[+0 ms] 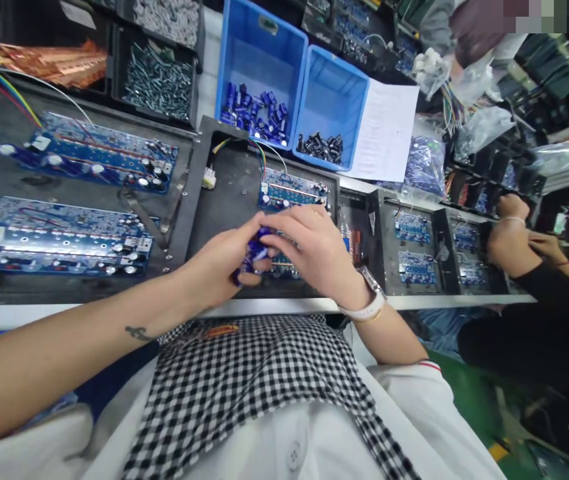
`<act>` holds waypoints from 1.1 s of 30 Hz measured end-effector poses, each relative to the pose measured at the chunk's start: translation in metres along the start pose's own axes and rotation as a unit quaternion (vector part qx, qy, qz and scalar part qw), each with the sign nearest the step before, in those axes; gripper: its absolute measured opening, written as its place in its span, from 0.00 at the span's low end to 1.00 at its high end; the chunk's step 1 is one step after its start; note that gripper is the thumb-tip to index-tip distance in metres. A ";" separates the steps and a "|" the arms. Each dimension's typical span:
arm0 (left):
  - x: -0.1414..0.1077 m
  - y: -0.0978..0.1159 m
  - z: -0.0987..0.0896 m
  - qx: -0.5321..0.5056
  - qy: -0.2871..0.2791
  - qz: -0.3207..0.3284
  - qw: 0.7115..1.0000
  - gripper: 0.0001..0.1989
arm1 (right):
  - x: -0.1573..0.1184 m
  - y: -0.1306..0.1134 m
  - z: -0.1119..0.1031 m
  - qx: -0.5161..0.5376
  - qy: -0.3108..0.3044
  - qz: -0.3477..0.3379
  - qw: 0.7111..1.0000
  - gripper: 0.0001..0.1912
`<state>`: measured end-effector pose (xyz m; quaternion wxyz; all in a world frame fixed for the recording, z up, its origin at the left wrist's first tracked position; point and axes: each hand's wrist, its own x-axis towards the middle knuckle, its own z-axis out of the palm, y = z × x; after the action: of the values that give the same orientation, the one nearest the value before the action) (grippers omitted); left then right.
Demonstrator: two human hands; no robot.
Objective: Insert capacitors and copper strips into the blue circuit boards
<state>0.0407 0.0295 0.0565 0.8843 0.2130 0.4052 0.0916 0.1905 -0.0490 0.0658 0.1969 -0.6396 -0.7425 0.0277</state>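
My left hand (222, 263) is closed around several blue capacitors (256, 252), which show between its thumb and fingers. Close against it, my right hand (309, 240) has its thumb and fingers pinched on a capacitor at the top of that bunch. Both hands are over a black tray (222, 220). Just beyond them lies a blue circuit board (294, 187) with coloured wires at its far left corner. A second board below it is mostly covered by my right hand.
A blue bin (298, 57) of blue capacitors and a smaller blue bin (364, 87) of black ones stand behind the tray. A paper sheet (387, 127) lies beside them. Circuit boards (74, 233) lie at left. Screws (158, 80) fill a black box. At right a co-worker's hand (513, 208) works.
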 end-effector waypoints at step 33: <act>-0.025 -0.068 -0.022 -0.047 -0.066 -0.178 0.981 0.08 | -0.091 0.000 0.016 -0.014 -0.065 0.050 0.996 0.12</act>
<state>0.0071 -0.0331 0.0306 0.9202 0.1009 0.3730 -0.0622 0.1946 -0.1332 0.0273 0.1372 -0.6757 -0.7210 0.0689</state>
